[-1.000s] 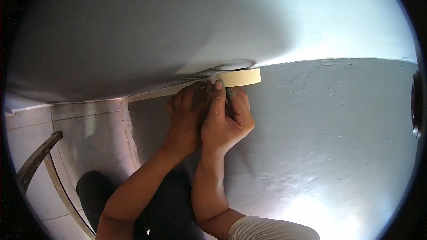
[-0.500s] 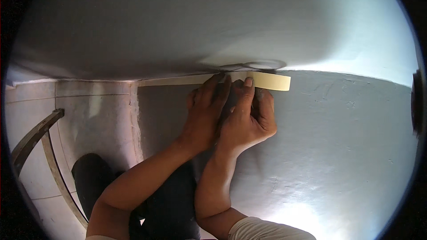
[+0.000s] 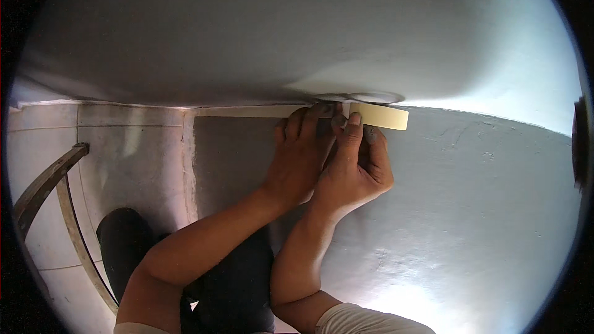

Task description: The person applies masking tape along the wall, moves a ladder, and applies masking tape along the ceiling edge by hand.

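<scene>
Scooted rightward since a second ago: left hand, right hand and tape roll, now farther from the tiles. Going big to small: upper grey surface meeting a lower grey surface along one long seam, tiles off to the left. Next size down, a pale tape strip hugging that seam, from about the tile edge over to the left fingers. Then that roll, pale yellow, seen edge-on, long side pretty much in line with the seam, dipping a hair toward its right end. Sticking out up and right of the right grip, so right hand nearer, left hand on the strip side. Grip-wise: right one clamped on the roll's left end, thumb on the facing side. Left fingers bent, right up at the strip beside the roll; pinching or just pressing, can't tell.
</scene>
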### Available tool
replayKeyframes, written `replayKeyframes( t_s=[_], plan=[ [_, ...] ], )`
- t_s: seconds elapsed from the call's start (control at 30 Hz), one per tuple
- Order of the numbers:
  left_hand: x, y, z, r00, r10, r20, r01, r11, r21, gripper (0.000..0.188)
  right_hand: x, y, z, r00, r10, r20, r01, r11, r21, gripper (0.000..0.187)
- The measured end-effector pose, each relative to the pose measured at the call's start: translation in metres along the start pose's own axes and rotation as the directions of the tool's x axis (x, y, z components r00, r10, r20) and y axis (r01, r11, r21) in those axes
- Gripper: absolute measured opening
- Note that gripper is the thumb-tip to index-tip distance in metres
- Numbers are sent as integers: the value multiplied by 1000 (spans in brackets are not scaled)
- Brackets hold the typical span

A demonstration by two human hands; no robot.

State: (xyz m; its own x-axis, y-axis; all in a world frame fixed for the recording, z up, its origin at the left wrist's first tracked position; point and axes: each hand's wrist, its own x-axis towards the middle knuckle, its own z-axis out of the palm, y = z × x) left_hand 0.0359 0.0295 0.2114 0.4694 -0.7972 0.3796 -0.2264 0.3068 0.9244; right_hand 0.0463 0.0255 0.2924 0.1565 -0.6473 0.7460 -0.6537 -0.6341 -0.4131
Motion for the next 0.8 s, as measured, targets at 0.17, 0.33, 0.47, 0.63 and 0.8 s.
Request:
replayKeyframes(
  t_s=[0.17,0.33,0.47,0.63,0.8],
  plan=[
    [0,-11,-16,997,73,-16,-74,992,-97,52,3,4,-3,996,94,-3,-94,995,17,12],
    [8,-8,-51,987,-150,-58,66,707,-704,36,-2,-5,3,973,230,15,-229,960,159,9],
    [32,17,-67,969,-245,37,167,535,-828,32,1,9,-3,998,56,41,-59,995,79,9],
    [48,31,-64,866,-451,217,399,360,-843,44,1,-3,-14,990,80,120,-79,997,-14,18],
    [50,46,-60,833,-487,263,428,266,-864,49,1,-21,-44,985,58,160,-62,998,18,24]
  ],
)
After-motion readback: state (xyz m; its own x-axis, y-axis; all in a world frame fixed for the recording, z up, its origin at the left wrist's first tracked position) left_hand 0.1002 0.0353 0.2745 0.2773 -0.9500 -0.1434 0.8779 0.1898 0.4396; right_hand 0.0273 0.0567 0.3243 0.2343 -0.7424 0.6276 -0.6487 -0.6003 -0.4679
